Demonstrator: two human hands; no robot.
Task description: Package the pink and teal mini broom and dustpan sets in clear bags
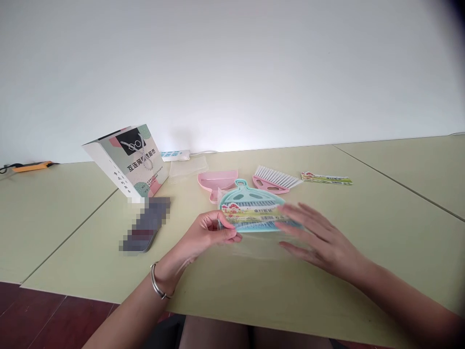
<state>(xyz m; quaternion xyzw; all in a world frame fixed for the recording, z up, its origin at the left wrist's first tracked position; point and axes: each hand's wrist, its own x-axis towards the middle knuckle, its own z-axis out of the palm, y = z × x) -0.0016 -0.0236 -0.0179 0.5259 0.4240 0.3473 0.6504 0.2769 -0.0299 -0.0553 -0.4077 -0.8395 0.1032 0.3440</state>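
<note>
My left hand point(214, 231) pinches the left edge of a teal dustpan and brush set point(250, 196) in clear plastic wrap, thumb in front. The set is raised a little over the table, its printed card facing me. My right hand point(314, 237), slightly blurred, has its fingers spread at the right end of the package; whether they touch the plastic is hard to see. Behind the package lie a pink dustpan point(218, 179), partly covered by it, and a pink brush point(272, 184) with white bristles. A loose printed card point(327, 178) rests to the right of the brush.
A paper gift bag point(134, 162) with a rope handle stands at the left, and a pixelated dark phone point(145, 225) lies before it. An empty clear plastic sleeve point(189, 166) and a white packet point(176, 155) are near the wall. An orange object point(32, 166) sits far left.
</note>
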